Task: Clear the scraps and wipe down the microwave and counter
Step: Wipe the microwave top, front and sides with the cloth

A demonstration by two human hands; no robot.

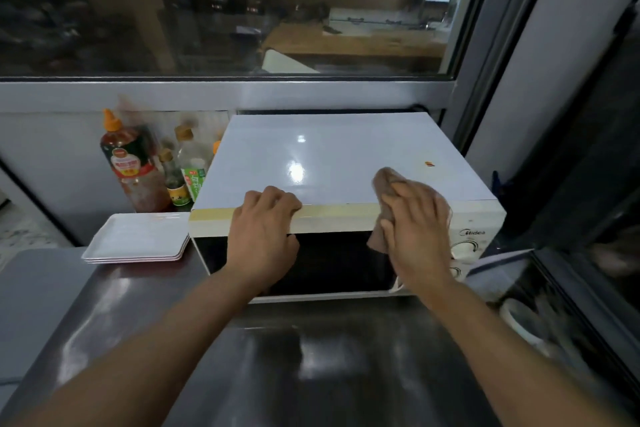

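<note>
A white microwave (332, 152) with a dark door stands on the steel counter (311, 367), under a window. My right hand (414, 229) presses a brown cloth (388, 178) against the microwave's top front edge, near the control knobs. The cloth hangs partly over the door. My left hand (265, 229) rests on the same front edge further left, its fingers curled over the top and holding nothing. A small orange speck (429, 164) lies on the microwave's top at the right.
Stacked white trays (136, 237) sit on the counter left of the microwave. Several sauce bottles (138, 166) stand behind them against the wall. A white bowl (519, 319) is at the right, beside a dark panel.
</note>
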